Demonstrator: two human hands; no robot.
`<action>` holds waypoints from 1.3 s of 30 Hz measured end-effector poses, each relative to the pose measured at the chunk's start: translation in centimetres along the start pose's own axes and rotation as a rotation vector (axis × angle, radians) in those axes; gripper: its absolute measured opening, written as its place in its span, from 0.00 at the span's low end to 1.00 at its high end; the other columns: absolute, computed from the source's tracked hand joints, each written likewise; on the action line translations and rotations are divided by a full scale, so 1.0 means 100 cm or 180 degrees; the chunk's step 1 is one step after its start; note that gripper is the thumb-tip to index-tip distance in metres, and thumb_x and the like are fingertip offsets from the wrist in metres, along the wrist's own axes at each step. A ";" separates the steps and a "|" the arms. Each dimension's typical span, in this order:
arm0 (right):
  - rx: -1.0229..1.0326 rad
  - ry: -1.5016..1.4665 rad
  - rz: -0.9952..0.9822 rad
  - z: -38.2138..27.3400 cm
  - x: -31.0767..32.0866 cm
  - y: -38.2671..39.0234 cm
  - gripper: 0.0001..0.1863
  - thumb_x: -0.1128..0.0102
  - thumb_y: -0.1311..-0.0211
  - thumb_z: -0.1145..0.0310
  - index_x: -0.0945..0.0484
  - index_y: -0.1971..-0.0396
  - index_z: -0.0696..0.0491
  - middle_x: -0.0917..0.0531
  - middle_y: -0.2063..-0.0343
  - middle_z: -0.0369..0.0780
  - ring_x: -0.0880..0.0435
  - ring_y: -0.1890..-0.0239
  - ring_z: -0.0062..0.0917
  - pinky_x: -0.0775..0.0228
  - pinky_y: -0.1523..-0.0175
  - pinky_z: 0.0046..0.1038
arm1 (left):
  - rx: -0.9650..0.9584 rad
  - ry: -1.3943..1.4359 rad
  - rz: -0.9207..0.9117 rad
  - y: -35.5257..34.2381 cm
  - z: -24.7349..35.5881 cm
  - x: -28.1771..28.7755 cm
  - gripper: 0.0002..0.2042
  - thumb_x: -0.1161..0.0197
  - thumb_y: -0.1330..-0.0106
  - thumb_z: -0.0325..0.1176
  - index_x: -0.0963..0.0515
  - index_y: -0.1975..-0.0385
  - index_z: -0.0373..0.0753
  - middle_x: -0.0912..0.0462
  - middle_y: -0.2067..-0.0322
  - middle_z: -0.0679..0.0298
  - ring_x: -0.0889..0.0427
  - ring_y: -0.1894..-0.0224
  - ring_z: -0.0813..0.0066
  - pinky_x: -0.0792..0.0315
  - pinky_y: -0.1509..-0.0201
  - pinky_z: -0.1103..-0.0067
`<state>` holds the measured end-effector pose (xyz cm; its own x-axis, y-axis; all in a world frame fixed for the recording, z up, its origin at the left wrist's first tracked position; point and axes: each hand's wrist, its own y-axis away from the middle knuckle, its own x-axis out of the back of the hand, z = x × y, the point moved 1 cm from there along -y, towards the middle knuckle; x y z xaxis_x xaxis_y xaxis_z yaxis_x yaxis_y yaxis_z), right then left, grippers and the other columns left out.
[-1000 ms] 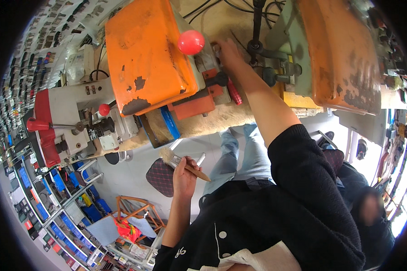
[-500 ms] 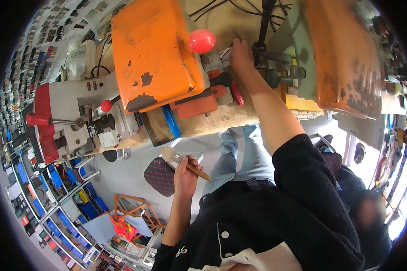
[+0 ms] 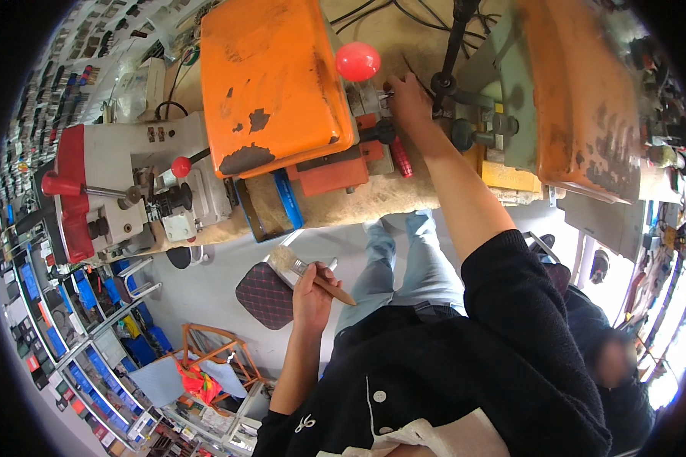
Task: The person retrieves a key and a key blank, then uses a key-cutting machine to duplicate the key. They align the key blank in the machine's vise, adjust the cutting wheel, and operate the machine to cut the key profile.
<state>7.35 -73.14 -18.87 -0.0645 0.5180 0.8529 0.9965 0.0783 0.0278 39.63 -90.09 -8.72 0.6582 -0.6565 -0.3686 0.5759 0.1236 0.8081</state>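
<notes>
My left hand [image 3: 311, 293], low in front of the bench, is closed round the wooden handle of a paintbrush [image 3: 324, 283] with pale bristles. My right arm reaches across the bench; my right hand [image 3: 409, 103] is curled by small metal fittings right of the big orange machine housing [image 3: 282, 68], below a red ball knob [image 3: 358, 62]. What its fingertips hold, if anything, is hidden. A red knurled tool [image 3: 402, 158] lies below that hand, and a black lever post [image 3: 453, 53] rises to its right.
A red-and-white machine [image 3: 114, 175] stands left, a second orange-and-green machine [image 3: 579, 107] right. Blue trays [image 3: 286, 199] sit at the bench edge [image 3: 198, 242]. Below are a padded stool [image 3: 263, 295], wooden chair [image 3: 213, 343] and racks of parts [image 3: 84, 327]. A person [image 3: 613, 381] sits lower right.
My right hand shifted right along the fittings, then slightly back left and down. The view drifts, with the machines appearing farther right. My left hand keeps its grip on the brush.
</notes>
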 end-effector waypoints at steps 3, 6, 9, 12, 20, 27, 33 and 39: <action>0.0027 -0.0071 0.0007 0.002 0.000 0.004 0.14 0.41 0.54 0.73 0.26 0.64 0.46 0.29 0.62 0.42 0.25 0.59 0.39 0.30 0.58 0.38 | 0.0016 0.0005 0.0023 0.000 -0.002 -0.001 0.08 0.52 0.34 0.40 0.32 0.66 0.43 0.30 0.73 0.69 0.31 0.70 0.76 0.36 0.57 0.73; 0.0095 -0.0098 0.0031 0.003 -0.001 0.006 0.14 0.41 0.54 0.72 0.26 0.64 0.46 0.29 0.63 0.42 0.25 0.59 0.40 0.31 0.58 0.39 | 0.0023 -0.0006 0.0025 0.000 -0.004 -0.001 0.08 0.52 0.34 0.41 0.32 0.66 0.43 0.30 0.73 0.69 0.31 0.70 0.76 0.36 0.56 0.73; 0.0069 -0.0038 -0.0014 0.000 -0.001 0.009 0.13 0.41 0.54 0.72 0.27 0.65 0.47 0.28 0.63 0.42 0.25 0.60 0.40 0.31 0.58 0.39 | 0.0041 -0.0033 0.0062 0.000 -0.005 0.000 0.08 0.52 0.34 0.41 0.32 0.65 0.44 0.30 0.73 0.70 0.31 0.70 0.76 0.36 0.56 0.73; 0.0068 0.0007 -0.0095 -0.004 0.001 0.017 0.12 0.41 0.54 0.73 0.28 0.66 0.49 0.28 0.64 0.42 0.25 0.60 0.41 0.31 0.59 0.40 | 0.0055 -0.0006 0.0053 0.001 -0.004 0.001 0.08 0.52 0.34 0.41 0.32 0.65 0.44 0.30 0.73 0.70 0.31 0.70 0.77 0.36 0.55 0.73; 0.0437 -0.0614 0.0424 -0.007 0.021 0.050 0.10 0.44 0.51 0.74 0.27 0.66 0.52 0.27 0.66 0.44 0.24 0.62 0.40 0.33 0.61 0.37 | 0.0032 0.0073 0.0018 -0.001 -0.005 0.003 0.08 0.52 0.34 0.40 0.32 0.65 0.44 0.30 0.73 0.69 0.31 0.70 0.76 0.36 0.56 0.73; -0.0464 -0.1339 -0.0958 -0.015 0.081 0.191 0.07 0.42 0.48 0.73 0.24 0.68 0.58 0.22 0.68 0.43 0.23 0.71 0.22 0.32 0.68 0.25 | -0.0211 -0.0098 0.0020 -0.005 0.001 0.003 0.16 0.50 0.34 0.42 0.30 0.58 0.35 0.26 0.67 0.61 0.28 0.65 0.72 0.34 0.53 0.71; -0.0212 -0.3028 -0.2021 -0.070 0.111 0.280 0.23 0.41 0.43 0.69 0.34 0.49 0.57 0.21 0.66 0.38 0.23 0.66 0.21 0.29 0.60 0.24 | -0.0127 -0.0356 -0.1126 -0.011 0.004 -0.043 0.24 0.50 0.35 0.49 0.34 0.48 0.36 0.29 0.52 0.61 0.35 0.47 0.73 0.42 0.43 0.75; -0.1128 -0.3244 -0.1875 -0.077 0.118 0.289 0.14 0.51 0.36 0.66 0.29 0.58 0.62 0.23 0.73 0.37 0.28 0.73 0.16 0.33 0.65 0.20 | 0.0199 -0.0470 -0.1978 -0.010 -0.004 -0.076 0.26 0.50 0.36 0.51 0.35 0.46 0.37 0.29 0.52 0.60 0.33 0.48 0.71 0.39 0.44 0.73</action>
<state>35.78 -71.33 -3.94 -0.3625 0.9228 -0.1306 0.7503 0.3721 0.5465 34.29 -84.96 -6.88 0.1345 -0.6878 -0.7133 0.7962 -0.3535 0.4910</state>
